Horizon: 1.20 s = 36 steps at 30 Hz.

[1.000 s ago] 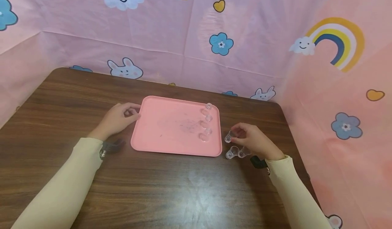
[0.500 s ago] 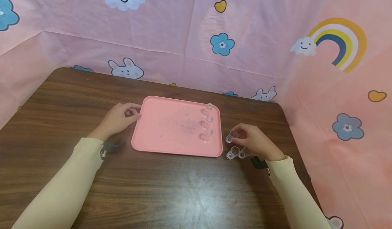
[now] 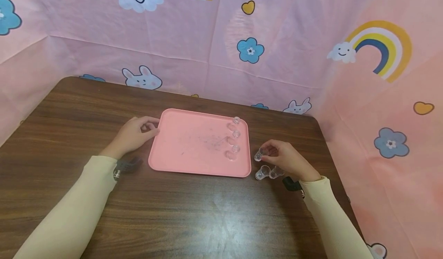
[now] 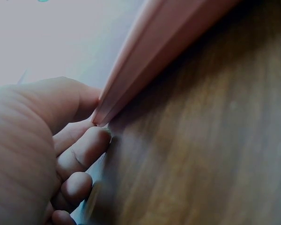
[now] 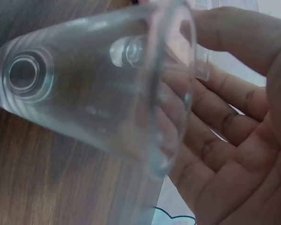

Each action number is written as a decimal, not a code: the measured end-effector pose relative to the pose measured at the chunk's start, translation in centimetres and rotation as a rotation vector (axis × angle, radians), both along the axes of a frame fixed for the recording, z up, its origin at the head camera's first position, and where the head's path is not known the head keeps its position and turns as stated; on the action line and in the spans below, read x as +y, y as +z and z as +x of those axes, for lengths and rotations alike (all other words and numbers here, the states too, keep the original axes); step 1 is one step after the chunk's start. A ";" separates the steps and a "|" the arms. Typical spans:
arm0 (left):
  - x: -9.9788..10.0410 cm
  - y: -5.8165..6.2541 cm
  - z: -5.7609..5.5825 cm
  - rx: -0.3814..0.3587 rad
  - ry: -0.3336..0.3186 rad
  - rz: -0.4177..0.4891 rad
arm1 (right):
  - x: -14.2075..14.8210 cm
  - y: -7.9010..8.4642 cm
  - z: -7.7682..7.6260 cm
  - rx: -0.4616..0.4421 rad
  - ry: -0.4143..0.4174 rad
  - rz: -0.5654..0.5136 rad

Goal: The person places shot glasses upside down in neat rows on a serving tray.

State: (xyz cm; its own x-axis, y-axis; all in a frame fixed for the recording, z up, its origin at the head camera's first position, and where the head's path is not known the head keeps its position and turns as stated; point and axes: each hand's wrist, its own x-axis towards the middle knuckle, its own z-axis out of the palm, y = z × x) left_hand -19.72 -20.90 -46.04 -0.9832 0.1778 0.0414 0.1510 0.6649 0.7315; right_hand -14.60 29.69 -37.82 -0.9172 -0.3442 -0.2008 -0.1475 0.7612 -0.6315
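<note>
My left hand (image 3: pixel 133 134) is at the left edge of a pink tray (image 3: pixel 187 147). In the left wrist view, thumb and fingertips pinch the tray's rim (image 4: pixel 131 70). Just right of the tray, my right hand (image 3: pixel 285 157) holds a small clear shot glass (image 3: pixel 258 156) between thumb and fingers. Nearer the person, two more shot glasses (image 3: pixel 262 172) stand upright side by side; the second glass (image 3: pixel 275 172) is partly behind the right hand. A shot glass (image 5: pixel 84 108) fills the front of the right wrist view.
Along the tray's right side is a row of three clear shot glasses (image 3: pixel 236 134), which look turned rim-down. The dark wooden table (image 3: pixel 194 216) has a patterned pink cloth (image 3: pixel 194 32) hanging behind it and at the sides.
</note>
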 end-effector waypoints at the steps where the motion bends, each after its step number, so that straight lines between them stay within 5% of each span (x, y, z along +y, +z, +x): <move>1: 0.0 -0.1 0.0 0.001 0.000 0.000 | 0.0 0.0 0.0 0.000 -0.004 -0.004; 9: -0.2 -0.2 0.0 -0.013 0.001 0.002 | -0.3 0.3 -0.1 0.041 -0.043 -0.050; 19: -0.2 0.4 0.1 -0.029 0.005 0.012 | -2.2 1.7 -0.2 0.240 -0.058 -0.230; 36: -0.1 0.4 0.2 -0.036 0.000 0.005 | -6.5 0.7 -0.4 0.299 -0.082 -0.395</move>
State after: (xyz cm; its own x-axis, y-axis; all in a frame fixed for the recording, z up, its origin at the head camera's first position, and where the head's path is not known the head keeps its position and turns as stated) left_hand -19.55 -20.98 -45.69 -0.9841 0.1776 0.0068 0.1245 0.6616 0.7395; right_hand -14.99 23.15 -37.14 -0.9418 -0.2657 0.2059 -0.3157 0.4889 -0.8132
